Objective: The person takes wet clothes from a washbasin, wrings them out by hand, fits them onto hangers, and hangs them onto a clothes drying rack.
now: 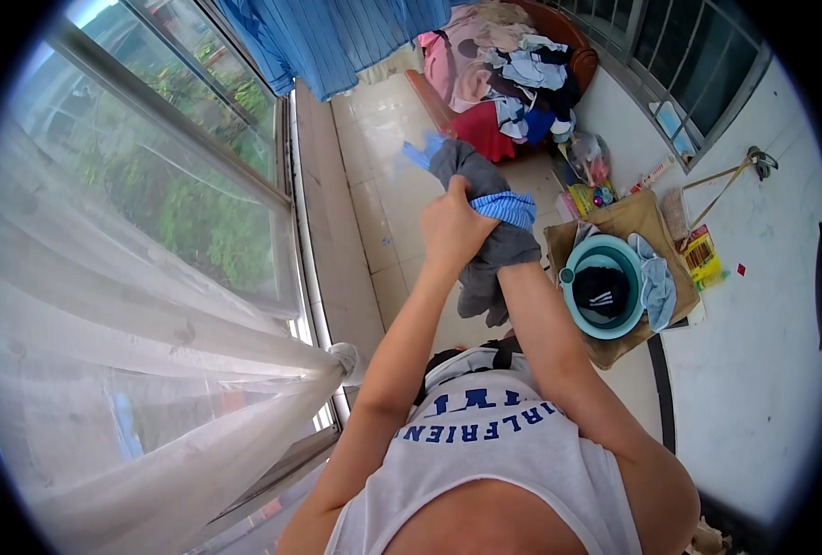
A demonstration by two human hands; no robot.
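Matt cloth garment (pixel 512 246), smooth plastic basin (pixel 603 333), glossy floor tiles (pixel 397 199), sheer cloth curtain (pixel 170 342)

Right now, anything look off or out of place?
The clothes heap looks untidy: jumbled, with a red piece at its near edge. A blue cloth droops loosely beside the basin. No obvious spill.

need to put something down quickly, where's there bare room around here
Bare tiled floor runs between the low wall under the window and the armchair, left of the held grey cloth. It is crowded on the armchair, heaped with clothes, and on the brown stand, where the teal basin and pale blue cloth leave only narrow margins.
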